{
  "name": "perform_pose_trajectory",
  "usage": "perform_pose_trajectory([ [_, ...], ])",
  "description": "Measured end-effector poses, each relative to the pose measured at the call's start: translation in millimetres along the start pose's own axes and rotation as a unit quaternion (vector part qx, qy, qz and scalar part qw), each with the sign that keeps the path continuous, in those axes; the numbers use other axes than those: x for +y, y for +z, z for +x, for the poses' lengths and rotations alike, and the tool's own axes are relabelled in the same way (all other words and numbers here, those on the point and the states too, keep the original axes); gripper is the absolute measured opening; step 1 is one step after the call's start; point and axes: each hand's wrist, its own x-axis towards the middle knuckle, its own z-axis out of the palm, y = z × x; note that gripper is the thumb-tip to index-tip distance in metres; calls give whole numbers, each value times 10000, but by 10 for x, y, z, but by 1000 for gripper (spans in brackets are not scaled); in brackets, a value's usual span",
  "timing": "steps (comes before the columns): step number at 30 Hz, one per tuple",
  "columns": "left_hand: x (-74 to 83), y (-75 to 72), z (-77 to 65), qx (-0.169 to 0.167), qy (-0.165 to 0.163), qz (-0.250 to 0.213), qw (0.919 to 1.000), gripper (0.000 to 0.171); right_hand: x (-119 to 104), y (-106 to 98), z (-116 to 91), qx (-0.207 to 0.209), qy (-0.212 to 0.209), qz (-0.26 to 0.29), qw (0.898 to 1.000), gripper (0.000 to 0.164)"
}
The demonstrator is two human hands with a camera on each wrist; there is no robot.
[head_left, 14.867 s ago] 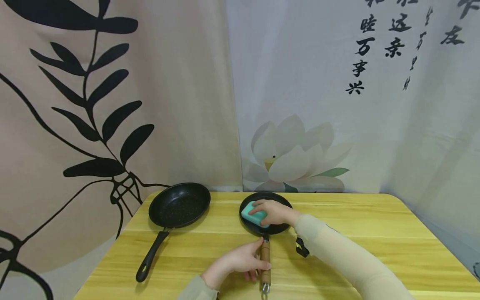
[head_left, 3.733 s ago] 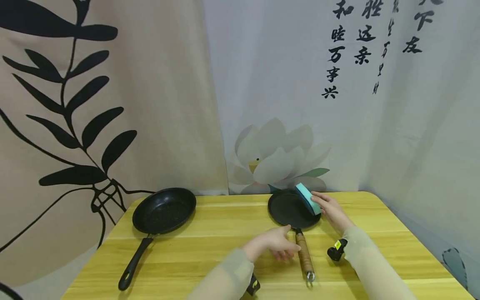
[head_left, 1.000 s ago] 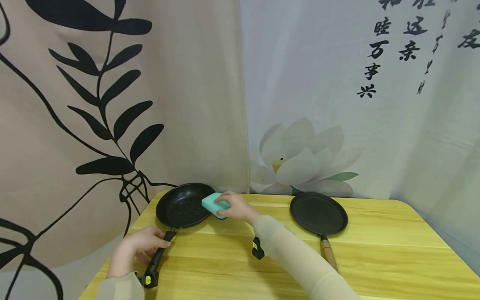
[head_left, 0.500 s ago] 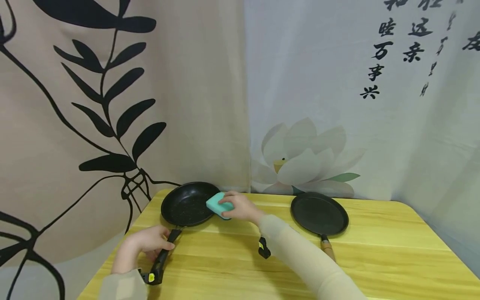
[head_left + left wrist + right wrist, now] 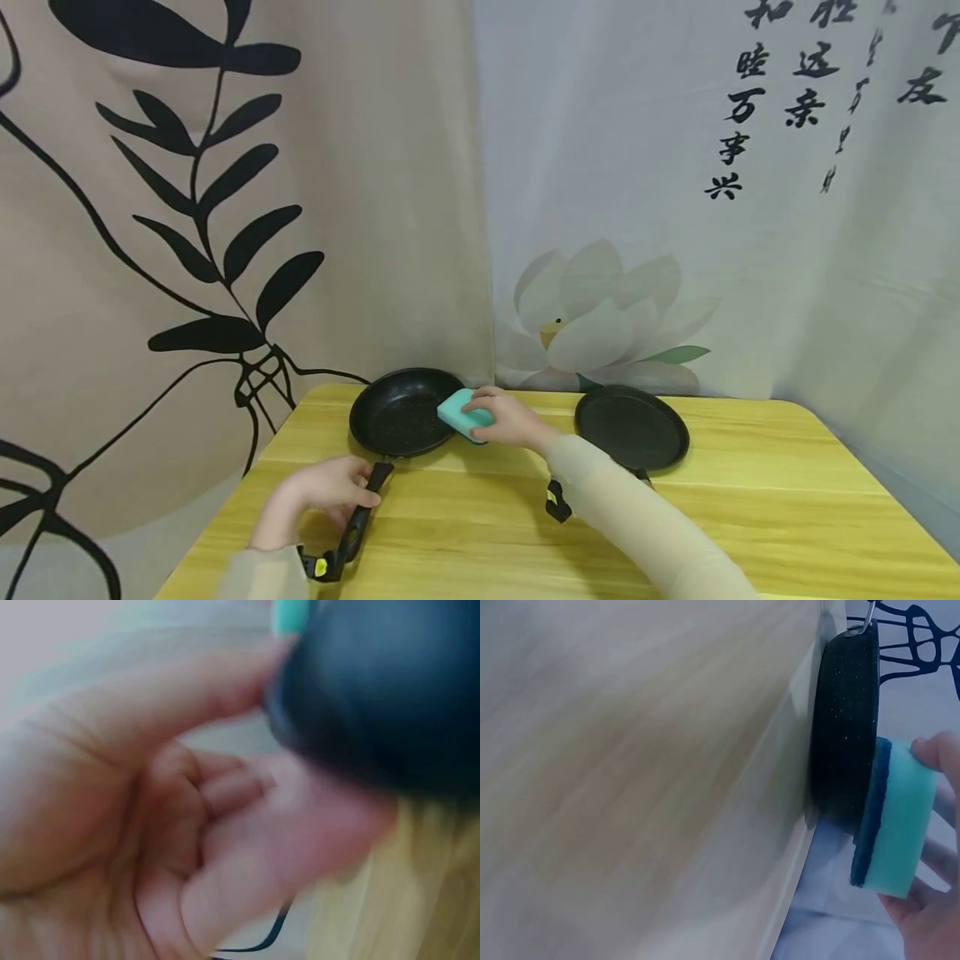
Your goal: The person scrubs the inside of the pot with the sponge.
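One pan [image 5: 397, 417] lies just ahead of the left hand [image 5: 333, 485], which pinches its handle [image 5: 359, 527]; the right hand [image 5: 510, 418] grips a sponge [image 5: 457, 412] at the pan's side. Wiping seems the step; next calls for a steady handle.

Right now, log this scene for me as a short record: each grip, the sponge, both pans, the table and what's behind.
Left grip: holds the black handle of the deeper pan
Right grip: holds the sponge
Sponge: turquoise, dark side facing the deeper pan, at its right rim
Deeper pan: black, speckled, left of the flat pan
Flat pan: black, low-rimmed; handle mostly hidden behind the right sleeve
Table: yellowish wood grain
Backdrop: cloth printed with dark leaves, a pale flower and black characters
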Motion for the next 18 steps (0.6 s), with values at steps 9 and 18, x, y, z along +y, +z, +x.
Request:
perform_pose_trajectory([
  [9,144,204,113,-302,435,-163,9985,39,124,-194,-256,-144,42,-112,9998,42],
  [18,404,474,150,-291,619,226,9974,36,217,-357,-529,-192,-127,-293,9993,39],
])
